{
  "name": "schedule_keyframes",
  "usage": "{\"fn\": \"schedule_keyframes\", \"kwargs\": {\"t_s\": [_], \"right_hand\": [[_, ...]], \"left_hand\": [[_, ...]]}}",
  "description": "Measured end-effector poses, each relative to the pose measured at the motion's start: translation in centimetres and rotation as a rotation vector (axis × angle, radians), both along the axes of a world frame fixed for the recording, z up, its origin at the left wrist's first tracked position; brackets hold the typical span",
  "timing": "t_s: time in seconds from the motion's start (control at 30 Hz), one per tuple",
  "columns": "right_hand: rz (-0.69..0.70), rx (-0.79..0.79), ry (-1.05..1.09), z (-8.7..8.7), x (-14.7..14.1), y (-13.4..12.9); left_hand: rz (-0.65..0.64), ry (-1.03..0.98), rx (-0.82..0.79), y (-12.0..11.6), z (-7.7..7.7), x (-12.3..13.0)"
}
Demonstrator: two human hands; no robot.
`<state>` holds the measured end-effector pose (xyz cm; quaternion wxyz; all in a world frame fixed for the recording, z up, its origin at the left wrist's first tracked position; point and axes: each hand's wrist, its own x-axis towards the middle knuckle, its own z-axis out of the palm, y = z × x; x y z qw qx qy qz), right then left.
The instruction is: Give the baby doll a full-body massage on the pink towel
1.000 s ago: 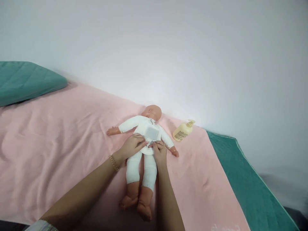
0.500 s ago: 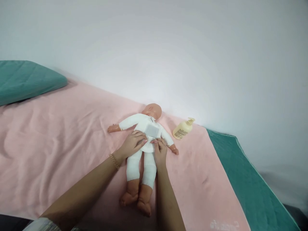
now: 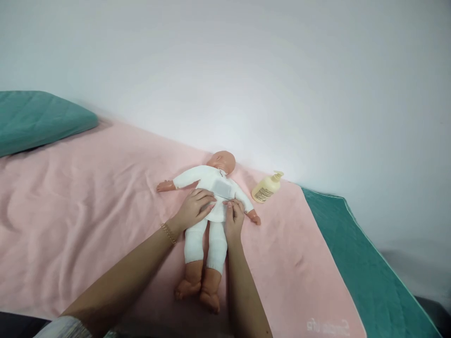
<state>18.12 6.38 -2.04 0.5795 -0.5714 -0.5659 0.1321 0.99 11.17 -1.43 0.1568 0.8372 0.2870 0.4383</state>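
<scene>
A baby doll [image 3: 214,213] in a white body and leggings, with bare head, hands and feet, lies stretched out with its arms spread. A pale grey rectangular panel [image 3: 221,189] shows on its upper torso. My left hand [image 3: 196,206] rests on the left side of the doll's waist, fingers extended and thumb apart. Opposite it, my right hand [image 3: 235,217] touches the right side of the waist, fingers bent and thumb raised, with nothing visible in them. Both hands' fingertips point inward, just below the panel.
A pale yellow pump bottle [image 3: 267,188] leans beside the doll's right-hand arm. Beneath everything is a pink blanket [image 3: 105,202], with a green quilted cover [image 3: 359,244] at the right. A green cushion [image 3: 42,119] lies at the far left, and a white wall [image 3: 225,70] rises behind.
Both hands stay at the doll's waist, their fingers shifting only slightly. The whole view has drifted a little; the doll and bottle keep their places.
</scene>
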Motion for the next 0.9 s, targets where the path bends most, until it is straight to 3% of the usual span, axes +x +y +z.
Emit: {"fn": "schedule_keyframes", "kwargs": {"t_s": [0.4,0.53,0.63,0.77,0.9], "right_hand": [[0.054,-0.13,-0.094,0.2,0.4,0.9],[0.083,-0.16,0.009,1.4,1.1,1.4],[-0.005,-0.115,0.124,3.1,1.5,2.6],[0.014,-0.078,0.107,4.9,1.3,5.0],[0.068,-0.135,0.018,4.7,0.9,6.9]], "left_hand": [[0.016,0.044,-0.181,0.2,0.7,0.4],[-0.011,-0.024,-0.294,0.1,2.0,0.1],[0.042,-0.192,-0.37,0.9,3.5,0.1],[-0.018,-0.28,-0.296,3.0,5.3,1.1],[0.049,-0.028,-0.166,4.9,5.1,2.6]]}}
